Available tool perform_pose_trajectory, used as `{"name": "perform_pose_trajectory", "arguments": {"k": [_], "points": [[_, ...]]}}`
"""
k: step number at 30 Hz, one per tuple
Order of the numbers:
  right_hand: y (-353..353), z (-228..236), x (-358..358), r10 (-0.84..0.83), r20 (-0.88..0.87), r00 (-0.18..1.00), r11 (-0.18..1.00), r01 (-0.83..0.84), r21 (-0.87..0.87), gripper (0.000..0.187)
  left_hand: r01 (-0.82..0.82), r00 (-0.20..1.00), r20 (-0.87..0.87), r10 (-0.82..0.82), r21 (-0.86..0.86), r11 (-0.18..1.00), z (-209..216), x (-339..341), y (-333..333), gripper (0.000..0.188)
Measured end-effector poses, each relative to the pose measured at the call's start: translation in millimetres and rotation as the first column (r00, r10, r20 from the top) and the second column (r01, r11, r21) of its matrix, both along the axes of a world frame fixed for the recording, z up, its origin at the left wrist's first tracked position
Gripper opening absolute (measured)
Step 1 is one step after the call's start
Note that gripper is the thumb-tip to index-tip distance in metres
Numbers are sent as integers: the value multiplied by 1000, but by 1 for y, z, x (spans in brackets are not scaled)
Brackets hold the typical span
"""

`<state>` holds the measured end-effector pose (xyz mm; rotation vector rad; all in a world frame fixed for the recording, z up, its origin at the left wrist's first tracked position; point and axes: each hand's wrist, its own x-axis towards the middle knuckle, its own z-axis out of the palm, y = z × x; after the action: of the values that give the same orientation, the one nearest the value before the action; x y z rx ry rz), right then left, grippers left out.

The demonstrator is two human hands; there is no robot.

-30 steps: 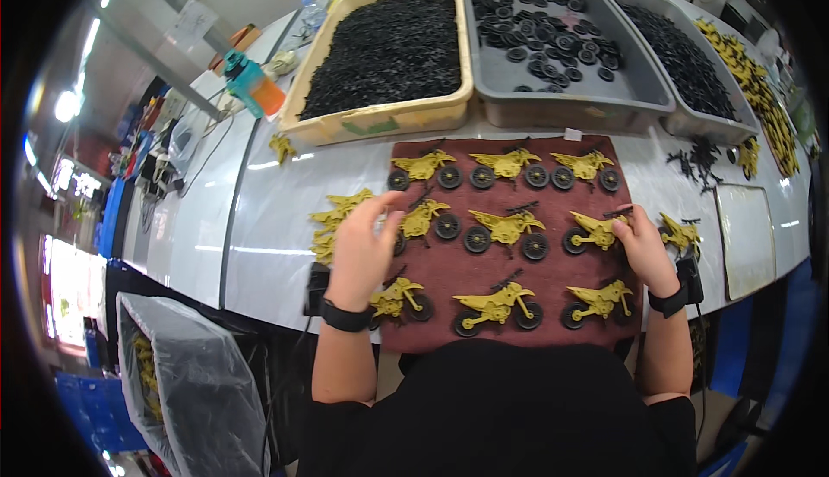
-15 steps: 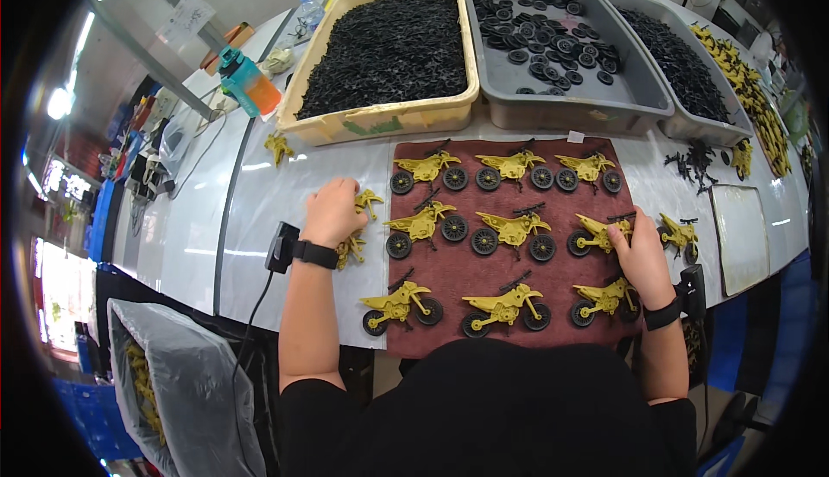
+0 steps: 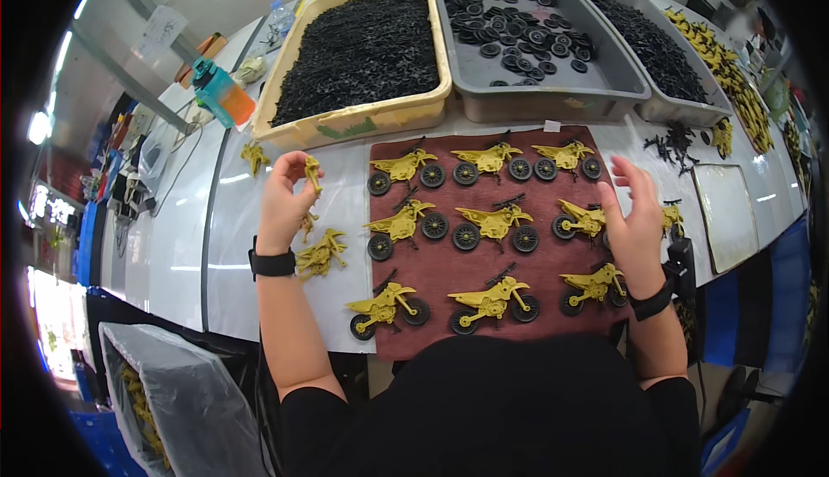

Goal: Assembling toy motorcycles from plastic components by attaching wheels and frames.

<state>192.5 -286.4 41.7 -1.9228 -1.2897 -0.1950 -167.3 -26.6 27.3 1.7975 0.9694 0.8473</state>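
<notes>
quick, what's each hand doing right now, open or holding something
Left hand: closed, holding a small yellow plastic piece in its grip.
Right hand: open, fingers spread over the maroon cloth's right side, no held thing visible.

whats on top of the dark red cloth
Nine yellow toy motorbikes in three rows. The right hand hides part of one; the dark red cloth directly beneath them is covered.

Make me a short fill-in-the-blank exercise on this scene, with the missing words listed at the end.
1. The left hand holds a small piece whose colour is ____.
2. The toy motorcycles on the cloth lie in ____ rows.
3. The grey middle bin holds loose black ____.
4. The bottle stands to the ____ of the cream bin.

Missing words: yellow; three; wheels; left.
</notes>
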Motion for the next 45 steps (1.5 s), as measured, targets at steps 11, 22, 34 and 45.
{"name": "perform_pose_trajectory", "arguments": {"k": [11, 22, 34, 45], "points": [[52, 2, -55, 356, -818, 452, 818, -574, 39, 30, 475, 879, -256, -401, 517, 712, 10, 140, -102, 37], [51, -36, -43, 211, -471, 856, 866, -387, -315, 33, 628, 759, -559, -333, 497, 599, -32, 139, -101, 41], [48, -46, -48, 276, -5, 961, 873, -253, -417, 41, 627, 748, -603, -278, 503, 595, -33, 140, -102, 36], [44, -40, -51, 510, 131, 850, 832, -449, -327, 35, 608, 701, -691, -176, 450, 654, -29, 148, -113, 33]]}}
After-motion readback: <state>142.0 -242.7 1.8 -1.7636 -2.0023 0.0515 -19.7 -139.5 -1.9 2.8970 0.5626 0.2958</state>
